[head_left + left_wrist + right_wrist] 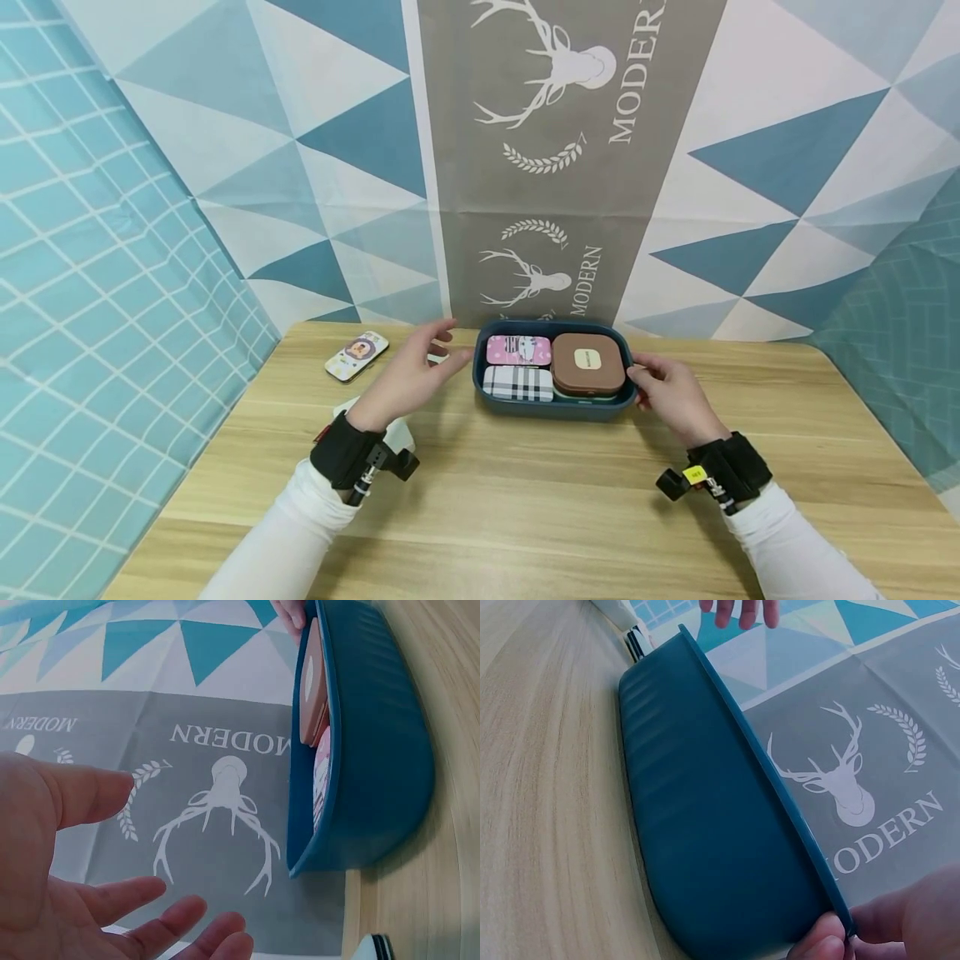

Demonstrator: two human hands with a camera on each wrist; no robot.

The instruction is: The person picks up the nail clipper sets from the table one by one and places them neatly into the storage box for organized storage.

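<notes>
A dark blue oblong storage bin [551, 411] stands on the wooden table near the wall. Inside lie a pink cartoon-print case [501, 350], a black-and-white plaid case [517, 383] and a brown square case [588, 364] with a cream label; a greenish edge shows beneath the brown one. My right hand [671, 396] pinches the bin's right end rim between thumb and fingers, as the right wrist view also shows. Off the bin's left end, my left hand [411, 375] hovers with fingers spread and holds nothing; the left wrist view shows a gap to the bin [382, 750].
A small white case with a round cartoon picture [357, 356] lies at the table's back left. A white object [399, 436] sits partly hidden under my left wrist. Patterned cloth [360, 167] covers the wall behind, and blue grid cloth [97, 250] hangs at the left edge.
</notes>
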